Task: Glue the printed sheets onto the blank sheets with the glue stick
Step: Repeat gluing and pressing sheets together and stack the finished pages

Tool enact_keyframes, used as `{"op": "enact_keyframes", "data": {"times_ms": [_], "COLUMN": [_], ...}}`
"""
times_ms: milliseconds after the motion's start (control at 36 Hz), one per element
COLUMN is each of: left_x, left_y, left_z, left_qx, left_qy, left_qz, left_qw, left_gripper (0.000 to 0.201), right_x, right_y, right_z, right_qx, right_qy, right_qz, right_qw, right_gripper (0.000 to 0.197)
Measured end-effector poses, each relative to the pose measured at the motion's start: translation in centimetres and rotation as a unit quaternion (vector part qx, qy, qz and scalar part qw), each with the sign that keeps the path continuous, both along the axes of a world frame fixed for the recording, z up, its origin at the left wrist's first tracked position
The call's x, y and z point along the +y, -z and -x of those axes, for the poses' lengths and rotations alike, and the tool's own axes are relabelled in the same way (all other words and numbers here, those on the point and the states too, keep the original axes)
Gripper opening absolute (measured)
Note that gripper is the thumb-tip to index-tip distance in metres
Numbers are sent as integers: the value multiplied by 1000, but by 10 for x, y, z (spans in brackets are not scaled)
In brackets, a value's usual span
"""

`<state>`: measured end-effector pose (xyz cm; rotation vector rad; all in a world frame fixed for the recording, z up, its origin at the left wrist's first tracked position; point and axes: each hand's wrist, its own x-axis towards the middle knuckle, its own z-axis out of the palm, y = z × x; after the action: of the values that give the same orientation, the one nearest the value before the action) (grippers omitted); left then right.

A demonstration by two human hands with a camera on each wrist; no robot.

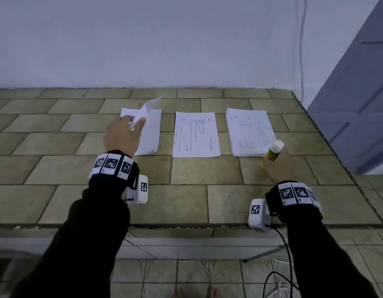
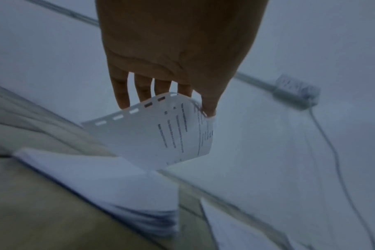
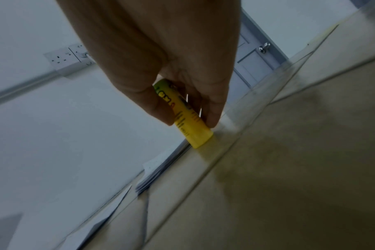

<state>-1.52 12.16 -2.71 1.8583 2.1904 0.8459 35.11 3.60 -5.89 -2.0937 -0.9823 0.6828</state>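
My left hand (image 1: 136, 124) pinches a curled printed sheet (image 1: 148, 110) and holds it in the air over the blank stack (image 1: 150, 136) at the left of the tiled table (image 1: 197, 179). In the left wrist view the thumb and fingers (image 2: 209, 108) pinch that printed sheet (image 2: 161, 135) above the blank stack (image 2: 96, 177). A single printed sheet (image 1: 196, 134) lies in the middle. A printed stack (image 1: 249, 132) lies at the right. My right hand (image 1: 272, 161) grips the yellow, white-capped glue stick (image 1: 274, 150), its base on the table beside that stack (image 3: 161, 169); glue stick (image 3: 198, 135).
A white wall (image 1: 164, 39) runs along the table's far edge. A grey-blue door (image 1: 358, 104) stands past the right edge. The table's near edge (image 1: 186, 225) is in front of me, with cables (image 1: 281, 276) on the floor below. A wall socket (image 3: 64, 59) is behind.
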Motion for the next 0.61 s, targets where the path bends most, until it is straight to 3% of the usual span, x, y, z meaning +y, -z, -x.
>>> {"op": "enact_keyframes", "data": {"times_ms": [111,250,333,472,611], "left_x": [-29,-71,-85,-101,-114], "left_y": [-11,-12,4,34,46], "left_z": [-20,-47,-51,-47,-38], "left_qx": [-75,-80,-41,59,99], "left_qy": [147,329,404,437,438], "left_qz": [-52,66,118,184,234], "left_qw": [985,939,906,879,862], "left_gripper": [44,32,39,45,61], "right_x": [-1,-2,-2,-5,-5], "right_y": [0,-2,-1,1,2], "right_z": [0,-1,-1,-1,0], "right_qx": [-8,-19,-16,-24,-24], "right_qy": [-12,-23,-29,-38,-41], "right_qz": [9,24,21,18,8], "right_qw": [1000,999,999,999,999], "right_gripper": [47,48,47,38,41]}}
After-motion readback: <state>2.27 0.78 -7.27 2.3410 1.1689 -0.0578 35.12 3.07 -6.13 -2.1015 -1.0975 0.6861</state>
